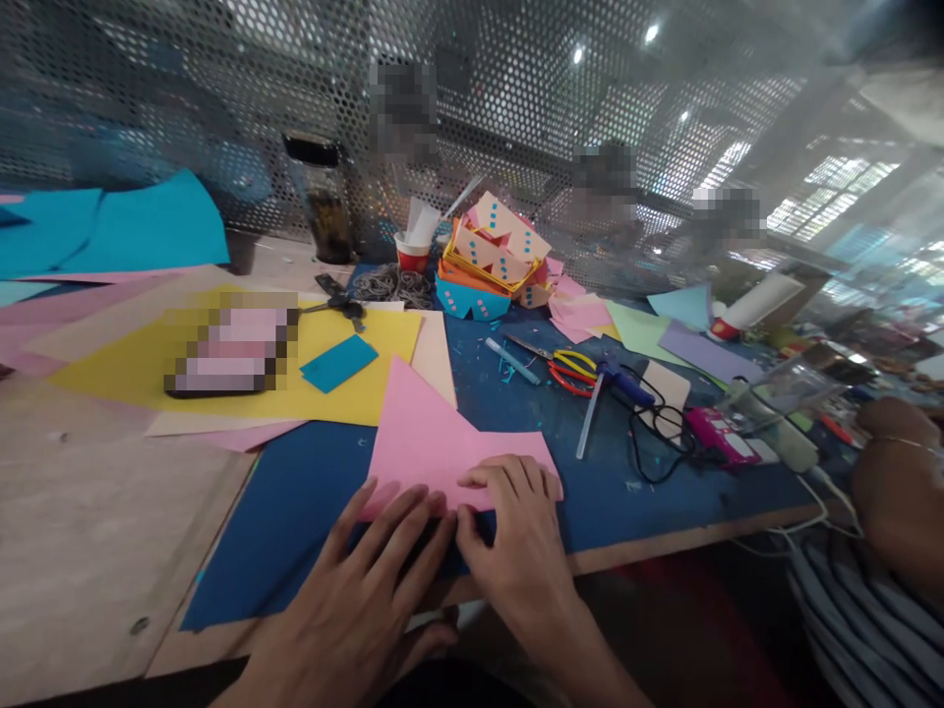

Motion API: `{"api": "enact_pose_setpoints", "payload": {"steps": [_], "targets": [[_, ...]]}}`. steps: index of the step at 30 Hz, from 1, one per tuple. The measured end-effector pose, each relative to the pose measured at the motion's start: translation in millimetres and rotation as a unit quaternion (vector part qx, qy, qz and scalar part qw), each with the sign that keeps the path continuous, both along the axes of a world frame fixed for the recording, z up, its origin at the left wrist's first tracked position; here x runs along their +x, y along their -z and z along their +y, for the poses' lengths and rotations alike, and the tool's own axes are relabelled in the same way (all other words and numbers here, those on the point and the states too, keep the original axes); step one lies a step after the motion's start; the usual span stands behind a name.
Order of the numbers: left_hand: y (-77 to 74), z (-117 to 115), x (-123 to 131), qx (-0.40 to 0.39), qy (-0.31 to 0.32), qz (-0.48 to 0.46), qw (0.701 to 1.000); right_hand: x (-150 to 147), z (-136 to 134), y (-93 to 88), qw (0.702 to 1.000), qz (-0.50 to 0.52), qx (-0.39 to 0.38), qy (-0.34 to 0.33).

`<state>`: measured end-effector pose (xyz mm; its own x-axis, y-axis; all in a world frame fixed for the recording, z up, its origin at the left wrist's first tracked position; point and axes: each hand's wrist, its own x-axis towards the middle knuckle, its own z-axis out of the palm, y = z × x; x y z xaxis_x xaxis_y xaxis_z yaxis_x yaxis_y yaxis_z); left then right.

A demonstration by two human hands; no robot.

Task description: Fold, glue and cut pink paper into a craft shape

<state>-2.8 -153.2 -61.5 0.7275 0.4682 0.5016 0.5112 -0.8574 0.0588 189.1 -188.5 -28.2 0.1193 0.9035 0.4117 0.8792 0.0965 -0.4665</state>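
Note:
A pink sheet of paper with a folded shape lies on the blue work surface, its far left corner pointing up. My left hand rests with spread fingers along the near edge of the sheet, fingertips touching it. On the sheet's near right part sits my right hand, its fingers bent over the paper and its thumb at the near edge, apart from the index finger. Both hands touch the paper from above. Part of its near edge is hidden under the fingers.
A phone, keys and a small blue card lie on yellow paper. Beyond stand a tumbler, a paper cup and stacked paper glasses. Scissors and a glue gun lie right. Another person's arm is far right.

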Motion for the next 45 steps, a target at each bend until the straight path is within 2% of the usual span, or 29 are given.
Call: {"api": "enact_pose_setpoints", "payload": {"steps": [9, 25, 45], "targets": [[-3.1, 0.5, -0.9, -0.014, 0.009, -0.014, 1.000, 13.7, 2.3, 1.5, 1.000, 0.020, 0.001, 0.020], [0.2, -0.2, 1.3, -0.043, -0.018, -0.008, 0.999, 21.2, -2.0, 1.8, 0.999, 0.044, -0.016, 0.015], [-1.3, 1.5, -1.6, -0.054, -0.010, 0.010, 0.998, 45.7, -13.9, 4.1, 0.997, 0.041, -0.020, 0.068]]}}
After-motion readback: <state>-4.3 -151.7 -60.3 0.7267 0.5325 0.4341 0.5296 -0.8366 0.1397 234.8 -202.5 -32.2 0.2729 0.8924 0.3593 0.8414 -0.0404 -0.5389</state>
